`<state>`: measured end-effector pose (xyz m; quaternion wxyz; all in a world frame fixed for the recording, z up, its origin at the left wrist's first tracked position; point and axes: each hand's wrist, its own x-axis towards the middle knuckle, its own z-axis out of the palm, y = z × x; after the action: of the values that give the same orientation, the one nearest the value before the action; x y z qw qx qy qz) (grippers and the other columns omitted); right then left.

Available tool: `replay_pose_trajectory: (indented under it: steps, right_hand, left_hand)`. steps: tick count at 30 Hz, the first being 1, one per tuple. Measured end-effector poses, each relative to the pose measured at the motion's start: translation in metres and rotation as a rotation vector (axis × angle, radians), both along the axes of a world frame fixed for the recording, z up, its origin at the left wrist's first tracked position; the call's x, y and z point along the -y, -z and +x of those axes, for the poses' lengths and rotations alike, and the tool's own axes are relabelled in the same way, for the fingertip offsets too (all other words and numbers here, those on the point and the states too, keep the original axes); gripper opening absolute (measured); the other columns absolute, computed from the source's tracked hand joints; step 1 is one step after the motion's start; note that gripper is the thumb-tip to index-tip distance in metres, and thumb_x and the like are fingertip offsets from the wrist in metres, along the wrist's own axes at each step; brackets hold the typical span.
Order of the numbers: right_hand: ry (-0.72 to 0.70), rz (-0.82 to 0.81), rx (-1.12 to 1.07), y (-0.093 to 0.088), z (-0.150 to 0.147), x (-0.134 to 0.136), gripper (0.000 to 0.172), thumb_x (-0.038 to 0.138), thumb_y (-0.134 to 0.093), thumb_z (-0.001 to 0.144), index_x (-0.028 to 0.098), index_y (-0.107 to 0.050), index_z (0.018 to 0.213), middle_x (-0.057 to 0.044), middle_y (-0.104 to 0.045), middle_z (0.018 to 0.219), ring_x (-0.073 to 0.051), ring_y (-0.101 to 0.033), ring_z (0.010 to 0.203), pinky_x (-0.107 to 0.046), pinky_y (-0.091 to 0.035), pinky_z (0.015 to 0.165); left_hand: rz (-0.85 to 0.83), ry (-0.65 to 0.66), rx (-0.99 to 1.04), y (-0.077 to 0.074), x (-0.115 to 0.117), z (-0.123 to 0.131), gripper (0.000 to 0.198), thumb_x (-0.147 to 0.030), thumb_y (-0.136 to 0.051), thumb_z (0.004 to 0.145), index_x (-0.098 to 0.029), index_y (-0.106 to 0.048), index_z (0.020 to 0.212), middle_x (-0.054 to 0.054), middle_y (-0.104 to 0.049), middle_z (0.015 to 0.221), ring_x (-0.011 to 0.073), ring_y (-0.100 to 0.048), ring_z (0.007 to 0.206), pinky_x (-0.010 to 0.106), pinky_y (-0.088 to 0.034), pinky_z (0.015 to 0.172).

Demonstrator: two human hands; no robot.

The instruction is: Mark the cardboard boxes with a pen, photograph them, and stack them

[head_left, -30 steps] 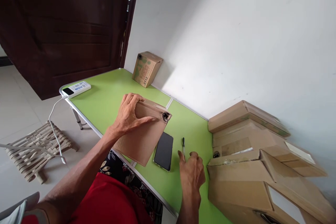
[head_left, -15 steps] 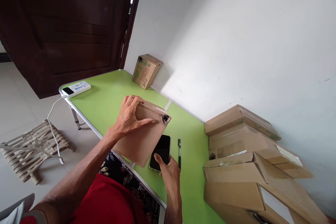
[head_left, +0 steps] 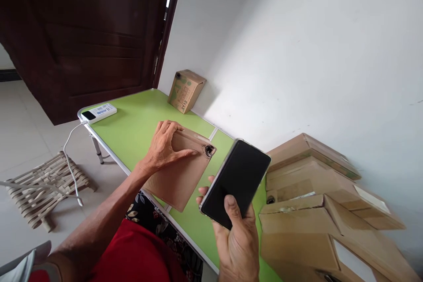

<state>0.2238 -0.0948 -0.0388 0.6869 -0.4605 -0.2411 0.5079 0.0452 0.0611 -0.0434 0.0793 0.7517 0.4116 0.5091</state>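
Note:
My left hand (head_left: 167,145) grips the upper edge of a brown cardboard box (head_left: 178,180), thumb on its near face and fingers over the far side. At the box's upper right corner there is a torn, dark hole. In my right hand (head_left: 239,238) is a smartphone (head_left: 236,180) with a black, unlit screen and a clear case. The thumb lies across the screen's lower part, and fingertips show at the phone's left edge. The phone is held up to the right of the box, apart from it.
Several cardboard boxes (head_left: 297,224) are stacked at the right of the green table (head_left: 132,128). A smaller box (head_left: 187,90) stands by the wall. A white power bank (head_left: 99,113) with a cable lies at the far left corner. A woven stool (head_left: 46,187) is on the floor.
My right hand has lifted the phone off the table and raised it up and to the right. The pen on the table is now hidden. My left hand and the box have hardly moved.

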Motion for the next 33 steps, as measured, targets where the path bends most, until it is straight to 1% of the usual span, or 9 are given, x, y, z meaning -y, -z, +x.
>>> replay_pose_trajectory:
  steps: [3, 7, 10, 17, 24, 27, 29, 31, 33]
  right_hand:
    - [-0.076, 0.046, -0.008, -0.004, -0.019, -0.009, 0.079, 0.042, -0.092, 0.076, 0.029, -0.057, 0.146, -0.011, -0.078, 0.114, -0.030, -0.079, 0.090, -0.056, -0.063, 0.090]
    - [-0.138, 0.054, -0.031, 0.007, -0.030, -0.013, 0.085, 0.039, -0.092, 0.076, 0.029, -0.050, 0.150, -0.010, -0.079, 0.111, -0.030, -0.080, 0.087, -0.053, -0.065, 0.084]
    - [-0.163, 0.067, -0.023, 0.011, -0.030, -0.011, 0.080, 0.038, -0.091, 0.077, 0.027, -0.053, 0.147, -0.011, -0.078, 0.113, -0.030, -0.080, 0.086, -0.051, -0.066, 0.082]
    - [-0.167, 0.084, -0.006, 0.009, -0.029, -0.011, 0.064, 0.039, -0.090, 0.077, 0.023, -0.063, 0.133, -0.011, -0.079, 0.111, -0.029, -0.080, 0.086, -0.051, -0.067, 0.081]
    - [-0.155, 0.083, 0.008, 0.011, -0.029, -0.008, 0.064, 0.040, -0.091, 0.075, 0.024, -0.065, 0.131, -0.010, -0.079, 0.109, -0.028, -0.079, 0.083, -0.048, -0.066, 0.080]
    - [-0.074, 0.040, 0.057, 0.014, -0.019, -0.010, 0.067, 0.048, -0.090, 0.075, 0.024, -0.065, 0.132, -0.009, -0.079, 0.103, -0.028, -0.078, 0.080, -0.047, -0.065, 0.078]
    - [0.050, -0.005, 0.113, 0.019, -0.005, -0.016, 0.067, 0.058, -0.086, 0.076, 0.023, -0.065, 0.130, -0.007, -0.078, 0.098, -0.026, -0.077, 0.078, -0.044, -0.064, 0.075]
    - [0.190, -0.064, 0.218, 0.031, 0.016, -0.025, 0.066, 0.068, -0.081, 0.076, 0.022, -0.067, 0.122, -0.006, -0.076, 0.095, -0.024, -0.075, 0.077, -0.039, -0.062, 0.072]
    - [0.273, -0.138, 0.401, 0.048, 0.039, -0.036, 0.066, 0.076, -0.075, 0.074, 0.020, -0.069, 0.109, -0.004, -0.074, 0.090, -0.020, -0.070, 0.074, -0.033, -0.058, 0.068]
  left_hand:
    - [0.014, 0.004, 0.014, 0.000, 0.002, 0.000, 0.062, -0.059, -0.089, 0.075, -0.020, -0.060, 0.114, 0.008, -0.064, 0.113, 0.0276, -0.055, 0.109, 0.043, -0.048, 0.099]
    - [0.044, 0.010, 0.013, 0.002, 0.003, 0.001, 0.060, -0.061, -0.086, 0.078, -0.020, -0.060, 0.114, 0.008, -0.064, 0.114, 0.0274, -0.056, 0.108, 0.043, -0.047, 0.100]
    - [0.038, 0.014, 0.008, 0.002, 0.002, 0.001, 0.062, -0.065, -0.084, 0.079, -0.020, -0.060, 0.114, 0.009, -0.065, 0.116, 0.0277, -0.057, 0.109, 0.044, -0.047, 0.101]
    - [0.015, 0.011, 0.004, 0.001, 0.002, 0.000, 0.064, -0.067, -0.083, 0.078, -0.021, -0.060, 0.115, 0.009, -0.065, 0.118, 0.0280, -0.057, 0.111, 0.044, -0.047, 0.102]
    - [-0.001, -0.002, 0.001, -0.001, 0.002, 0.000, 0.063, -0.065, -0.085, 0.077, -0.020, -0.061, 0.115, 0.009, -0.065, 0.116, 0.0282, -0.057, 0.110, 0.045, -0.048, 0.102]
    - [0.000, -0.016, 0.000, 0.000, 0.003, 0.000, 0.062, -0.061, -0.088, 0.075, -0.021, -0.061, 0.114, 0.008, -0.065, 0.115, 0.0285, -0.056, 0.111, 0.044, -0.048, 0.100]
    - [0.015, -0.008, 0.000, 0.000, 0.003, 0.000, 0.063, -0.060, -0.090, 0.075, -0.021, -0.061, 0.115, 0.008, -0.065, 0.116, 0.0284, -0.056, 0.111, 0.044, -0.048, 0.101]
    - [0.028, -0.001, -0.003, 0.001, 0.003, 0.000, 0.063, -0.058, -0.090, 0.074, -0.021, -0.060, 0.115, 0.008, -0.065, 0.117, 0.0281, -0.057, 0.111, 0.044, -0.048, 0.101]
    - [0.031, -0.002, -0.004, 0.002, 0.002, -0.001, 0.062, -0.058, -0.091, 0.074, -0.022, -0.060, 0.115, 0.008, -0.065, 0.116, 0.0281, -0.056, 0.110, 0.044, -0.049, 0.100]
